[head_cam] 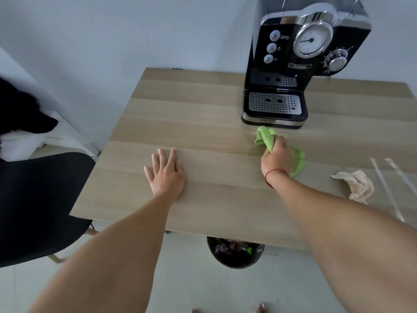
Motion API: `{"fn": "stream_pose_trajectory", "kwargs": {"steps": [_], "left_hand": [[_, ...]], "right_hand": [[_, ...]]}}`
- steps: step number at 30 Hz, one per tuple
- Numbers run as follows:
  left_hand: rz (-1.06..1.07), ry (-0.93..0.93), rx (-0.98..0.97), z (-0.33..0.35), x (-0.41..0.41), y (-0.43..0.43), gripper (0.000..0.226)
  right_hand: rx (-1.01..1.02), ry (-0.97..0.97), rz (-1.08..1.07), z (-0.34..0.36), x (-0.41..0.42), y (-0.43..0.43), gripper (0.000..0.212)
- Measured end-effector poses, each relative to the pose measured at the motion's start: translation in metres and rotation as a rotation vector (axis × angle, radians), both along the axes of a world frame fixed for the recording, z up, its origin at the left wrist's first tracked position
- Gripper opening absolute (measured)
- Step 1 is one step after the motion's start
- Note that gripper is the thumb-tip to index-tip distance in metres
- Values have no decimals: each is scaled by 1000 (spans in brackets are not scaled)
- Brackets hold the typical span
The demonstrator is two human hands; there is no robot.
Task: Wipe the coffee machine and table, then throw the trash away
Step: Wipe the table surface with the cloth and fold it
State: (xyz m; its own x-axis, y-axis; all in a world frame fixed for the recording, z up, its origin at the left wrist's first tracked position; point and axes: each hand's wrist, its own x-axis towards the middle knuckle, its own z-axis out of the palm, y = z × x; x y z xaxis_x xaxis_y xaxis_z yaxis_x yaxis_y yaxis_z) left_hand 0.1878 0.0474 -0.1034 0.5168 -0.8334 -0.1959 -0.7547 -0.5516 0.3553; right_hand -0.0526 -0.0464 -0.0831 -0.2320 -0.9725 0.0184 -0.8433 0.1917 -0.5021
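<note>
A black and chrome coffee machine (pixel 293 64) stands at the back of the wooden table (pixel 203 123). My right hand (pixel 276 158) grips a green cloth (pixel 266 137) and presses it on the tabletop just in front of the machine's base. My left hand (pixel 165 172) lies flat on the table, palm down, fingers spread, holding nothing. A crumpled beige tissue (pixel 356 185) lies on the table to the right, with two clear plastic wrappers (pixel 388 184) beside it. A black trash bin (pixel 234 251) with rubbish inside stands on the floor under the table's near edge.
A black chair (pixel 42 204) stands at the table's left side. White fabric and a dark item (pixel 20 123) lie further left by the wall. The wall runs close behind the table and the machine.
</note>
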Motion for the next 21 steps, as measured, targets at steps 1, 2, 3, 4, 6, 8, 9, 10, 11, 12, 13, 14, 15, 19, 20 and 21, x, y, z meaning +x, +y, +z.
{"fn": "stream_pose_trajectory", "kwargs": {"steps": [1, 2, 3, 4, 6, 8, 9, 10, 11, 12, 13, 14, 15, 19, 20, 21], "left_hand": [[6, -37, 2, -5, -3, 0, 52], [18, -71, -10, -9, -6, 0, 51], [31, -96, -27, -13, -7, 1, 51], [39, -113, -41, -15, -8, 1, 51], [41, -119, -41, -17, -9, 0, 51], [38, -121, -35, -16, -9, 0, 52], [34, -124, -34, -15, -9, 0, 52], [30, -124, -30, -15, -9, -1, 52], [26, -123, -23, -15, -8, 0, 52], [22, -122, -16, -14, -8, 0, 52], [17, -119, -13, -14, -8, 0, 52], [10, -109, -10, -13, -7, 0, 52], [1, -91, -6, -10, -6, 0, 52], [-39, 51, 38, 4, -6, 15, 53], [-40, 74, 62, 7, -10, 23, 53], [-44, 85, 92, 9, -17, 32, 53]], "right_hand": [[77, 11, 37, -6, 6, -7, 40], [129, 29, 109, -12, 15, -12, 42], [136, 45, 197, -19, 24, -16, 43], [117, 48, 284, -24, 35, -20, 41], [105, 26, 428, -26, 56, -22, 40], [107, -17, 535, -24, 75, -15, 42], [100, -47, 569, -23, 83, -9, 44], [98, -83, 586, -22, 89, -1, 45], [97, -129, 588, -20, 92, 7, 46], [97, -177, 577, -18, 94, 16, 45], [110, -224, 556, -16, 95, 26, 44], [137, -273, 531, -12, 95, 36, 43], [165, -321, 508, -9, 95, 46, 42], [268, -434, 454, -4, 91, 95, 53], [276, -448, 444, -1, 89, 101, 53], [284, -451, 435, 3, 86, 101, 48]]}}
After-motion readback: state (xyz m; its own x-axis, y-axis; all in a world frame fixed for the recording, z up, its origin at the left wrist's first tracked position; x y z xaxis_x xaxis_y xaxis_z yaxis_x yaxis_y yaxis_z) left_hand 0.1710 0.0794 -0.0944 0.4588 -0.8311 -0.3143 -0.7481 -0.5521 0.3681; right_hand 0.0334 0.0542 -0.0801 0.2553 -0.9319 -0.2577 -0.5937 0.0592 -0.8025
